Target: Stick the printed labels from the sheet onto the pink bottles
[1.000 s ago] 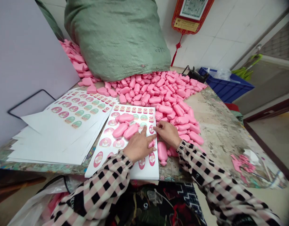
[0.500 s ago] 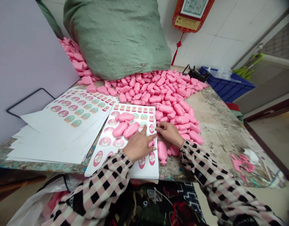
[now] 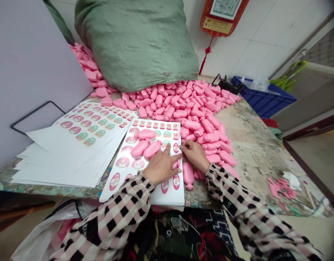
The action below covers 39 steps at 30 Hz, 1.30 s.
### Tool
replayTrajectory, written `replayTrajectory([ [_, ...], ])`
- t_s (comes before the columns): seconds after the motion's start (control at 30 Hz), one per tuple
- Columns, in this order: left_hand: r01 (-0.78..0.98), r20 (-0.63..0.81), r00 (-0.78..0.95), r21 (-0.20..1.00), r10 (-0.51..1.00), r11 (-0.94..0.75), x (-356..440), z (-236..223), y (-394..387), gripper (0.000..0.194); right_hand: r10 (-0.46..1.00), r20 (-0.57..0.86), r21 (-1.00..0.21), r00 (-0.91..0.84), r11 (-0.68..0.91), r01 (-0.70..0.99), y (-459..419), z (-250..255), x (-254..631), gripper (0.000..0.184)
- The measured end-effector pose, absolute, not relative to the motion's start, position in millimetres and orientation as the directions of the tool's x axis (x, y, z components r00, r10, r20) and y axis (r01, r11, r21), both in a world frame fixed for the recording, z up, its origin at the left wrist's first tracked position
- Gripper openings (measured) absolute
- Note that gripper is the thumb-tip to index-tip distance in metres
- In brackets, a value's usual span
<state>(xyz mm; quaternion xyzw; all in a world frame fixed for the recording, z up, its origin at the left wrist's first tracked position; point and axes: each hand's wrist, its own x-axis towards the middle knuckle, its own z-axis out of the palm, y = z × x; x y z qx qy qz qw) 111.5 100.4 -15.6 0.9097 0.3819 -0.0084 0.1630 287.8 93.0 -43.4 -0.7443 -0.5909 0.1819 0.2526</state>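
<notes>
A stack of white sticker sheets [image 3: 150, 195] printed with pink and green labels lies before me. My left hand [image 3: 161, 165] rests on the top sheet, fingers spread, a small pink piece partly showing beneath them. Beside its fingertips, the thumb and forefinger of my right hand [image 3: 194, 154] pinch at the sheet's right edge, close to an oval pink sticker [image 3: 176, 148]. Whether a sticker is lifted there is too small to tell. Several pink plastic bottles [image 3: 140, 148] lie on the upper left of the sheet. Another pink bottle [image 3: 188, 175] stands against its right edge.
A big heap of pink bottles [image 3: 180, 101] spreads across the table under a bulging green sack [image 3: 137, 43]. More sticker sheets [image 3: 63, 159] lie fanned at left beside a pale panel [image 3: 33, 54]. A blue crate [image 3: 264, 96] is at far right, pink scraps [image 3: 282, 188] nearer.
The view has shifted very slightly. Both hands stay in nearly the same place and pose, the right still pinching at the sheet's edge.
</notes>
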Motion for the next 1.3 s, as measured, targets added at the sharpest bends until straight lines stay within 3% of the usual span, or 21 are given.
replayTrajectory([
  [0.17, 0.7, -0.134, 0.705, 0.289, 0.696, -0.653, 112.4, -17.1, 101.1, 0.059, 0.974, 0.027, -0.539, 0.226, -0.177, 0.824, 95.2, -29.5, 283.1, 0.03],
  [0.43, 0.698, -0.142, 0.704, 0.318, 0.696, -0.641, 113.3, -17.6, 102.2, 0.06, 0.966, 0.067, -0.376, 0.25, -0.207, 0.903, 98.0, -13.5, 273.3, 0.021],
  [0.63, 0.696, -0.148, 0.701, 0.354, 0.698, -0.625, 113.5, -16.0, 102.0, 0.062, 0.962, 0.099, -0.334, 0.254, -0.208, 0.919, 101.0, 2.9, 268.7, 0.021],
  [0.77, 0.676, -0.109, 0.708, 0.389, 0.697, -0.626, 111.4, -18.6, 102.6, 0.057, 0.947, 0.156, -0.421, 0.282, -0.194, 0.886, 97.3, 16.6, 276.6, 0.026],
  [0.87, 0.625, -0.038, 0.72, 0.47, 0.693, -0.623, 106.9, -18.7, 98.2, 0.056, 0.945, 0.167, -0.59, 0.282, -0.134, 0.796, 86.2, 19.6, 283.4, 0.027],
  [0.93, 0.56, 0.051, 0.695, 0.587, 0.718, -0.584, 103.0, -16.7, 91.9, 0.053, 0.937, 0.166, -0.744, 0.306, -0.085, 0.663, 75.3, 19.2, 284.9, 0.028],
  [1.03, 0.406, 0.085, 0.508, 0.854, 0.857, -0.325, 99.7, -10.7, 80.3, 0.047, 0.927, 0.123, -0.925, 0.355, -0.022, 0.378, 57.7, 20.2, 280.1, 0.028],
  [1.1, 0.142, -0.062, 0.414, 0.99, 0.908, 0.003, 100.9, -5.6, 74.3, 0.048, 0.932, 0.101, -0.975, 0.348, 0.023, 0.221, 47.1, 22.2, 272.8, 0.027],
  [1.13, -0.026, -0.157, 0.415, 0.983, 0.896, 0.184, 102.6, -3.0, 72.3, 0.049, 0.938, 0.098, -0.985, 0.333, 0.042, 0.17, 42.6, 23.2, 268.4, 0.025],
  [1.2, -0.303, -0.298, 0.464, 0.832, 0.834, 0.465, 107.1, 1.8, 70.1, 0.052, 0.95, 0.105, -0.989, 0.293, 0.069, 0.133, 34.9, 24.3, 259.1, 0.022],
  [1.3, -0.458, -0.384, 0.494, 0.648, 0.78, 0.609, 113.1, 7.6, 68.5, 0.053, 0.961, 0.123, -0.981, 0.249, 0.081, 0.175, 26.9, 22.7, 247.0, 0.02],
])
